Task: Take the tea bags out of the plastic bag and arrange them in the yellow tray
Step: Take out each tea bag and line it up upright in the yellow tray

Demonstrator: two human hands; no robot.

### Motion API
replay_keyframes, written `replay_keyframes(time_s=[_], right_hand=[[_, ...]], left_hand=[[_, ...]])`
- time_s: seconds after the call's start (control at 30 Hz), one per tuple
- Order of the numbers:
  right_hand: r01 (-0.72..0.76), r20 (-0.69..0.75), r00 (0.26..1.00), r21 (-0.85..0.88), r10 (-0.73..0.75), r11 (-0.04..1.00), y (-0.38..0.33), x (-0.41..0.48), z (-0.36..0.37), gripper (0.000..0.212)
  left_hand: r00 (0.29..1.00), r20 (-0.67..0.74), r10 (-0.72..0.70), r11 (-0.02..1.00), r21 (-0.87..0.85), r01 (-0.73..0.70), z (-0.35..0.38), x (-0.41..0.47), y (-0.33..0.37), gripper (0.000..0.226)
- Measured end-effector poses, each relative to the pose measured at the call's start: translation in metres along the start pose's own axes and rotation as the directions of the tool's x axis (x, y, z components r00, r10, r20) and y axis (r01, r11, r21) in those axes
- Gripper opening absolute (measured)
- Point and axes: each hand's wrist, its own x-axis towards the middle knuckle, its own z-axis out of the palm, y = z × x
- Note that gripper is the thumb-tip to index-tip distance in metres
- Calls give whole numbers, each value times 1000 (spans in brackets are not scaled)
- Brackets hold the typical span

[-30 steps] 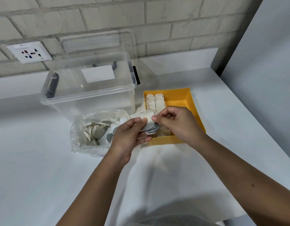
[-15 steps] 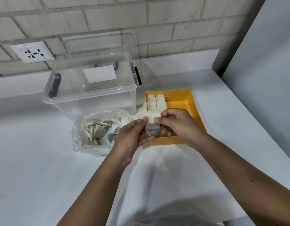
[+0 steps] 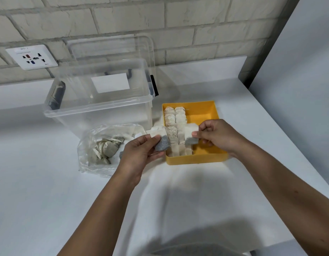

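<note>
The yellow tray (image 3: 206, 159) sits on the white table and holds two rows of pale tea bags (image 3: 175, 119) along its left side. My left hand (image 3: 139, 154) pinches one tea bag (image 3: 160, 137) with a grey tag, just left of the tray. Over the tray's middle, my right hand (image 3: 217, 135) grips a second tea bag (image 3: 190, 134), also grey-tagged. The two bags are a hand's width apart. The crumpled clear plastic bag (image 3: 89, 150) lies to the left with several tea bags (image 3: 108, 147) still inside.
A large clear storage box (image 3: 67, 111) with dark handles stands behind the plastic bag, its lid leaning against the brick wall. A wall socket (image 3: 31, 57) is at the upper left. A grey partition (image 3: 298, 71) closes off the right side.
My hands were together over one bundle of tea bags; they have pulled apart, each now holding its own bag. The right hand moved right, over the tray.
</note>
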Motion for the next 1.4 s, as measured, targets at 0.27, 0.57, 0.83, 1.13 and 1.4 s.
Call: replay_keyframes(time_s=[0.27,0.57,0.83,1.13,1.4], right_hand=[[-69,215,968,-281,133,957,14,12,9,25],[-63,181,973,-391,143,918,16,18,17,31],[64,170,983,57,-73,996,-20,-4,11,20],[51,141,987,170,-75,984,-16,-7,15,10],[32,-330,931,-346,-154,938,-6,47,-8,15]], left_hand=[[999,-17,31,999,35,-31,-4,6,2,7],[999,-23,37,997,69,-35,-5,7,-4,15],[997,44,70,988,134,-76,5,7,-6,19],[992,86,95,965,238,-113,21,5,0,16],[992,-24,127,949,293,-115,20,13,10,12]])
